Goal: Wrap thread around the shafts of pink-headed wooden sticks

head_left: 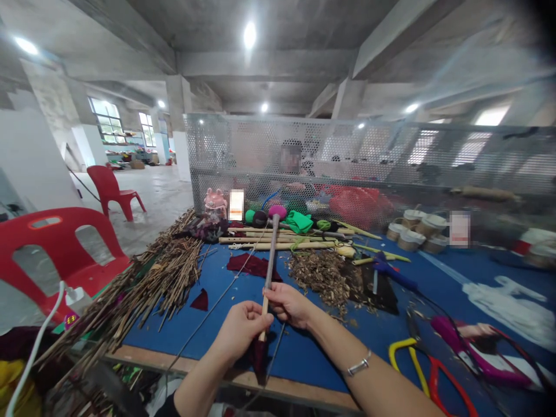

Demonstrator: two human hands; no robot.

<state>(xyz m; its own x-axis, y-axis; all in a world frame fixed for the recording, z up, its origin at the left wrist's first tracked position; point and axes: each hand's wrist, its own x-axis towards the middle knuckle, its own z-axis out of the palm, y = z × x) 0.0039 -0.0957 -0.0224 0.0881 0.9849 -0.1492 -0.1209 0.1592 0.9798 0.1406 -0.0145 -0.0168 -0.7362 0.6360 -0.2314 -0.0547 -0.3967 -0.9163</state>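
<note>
Stick [271, 252]: in both hands, above the near middle of the blue table [174, 341]. Grey covering on the far part, pale bare wood toward the near end.
Long axis: runs away from the wearer, far end leaning slightly right; near end low, at the left thumb.
Magenta ball [277, 212]: at the stick's far tip; cannot tell if fixed to it or just behind.
Maroon strip [259, 362]: just below the near end, hanging toward the table edge; attachment unclear.
Left hand [238, 331]: gripping the pale wood, thumb along it, fingers curled. The nearer hand to the near end.
Right hand [290, 306]: pinching the stick farther up, about where grey meets pale wood, coming in from the right side. Metal bracelet [358, 365] on that wrist.
Beyond the hands: maroon cloth [252, 265] left of the stick, small maroon scrap [200, 300] farther left; brown shavings [319, 275] to the right.
Table left: big heap of thin brown twigs [160, 289].
Table right: cutters with yellow and red handles [434, 376] near the right forearm; blue tool [393, 271] farther off.
Back edge: pale rods [282, 246] lying crosswise, green cloth [299, 221], perforated metal screen [243, 139] behind.
</note>
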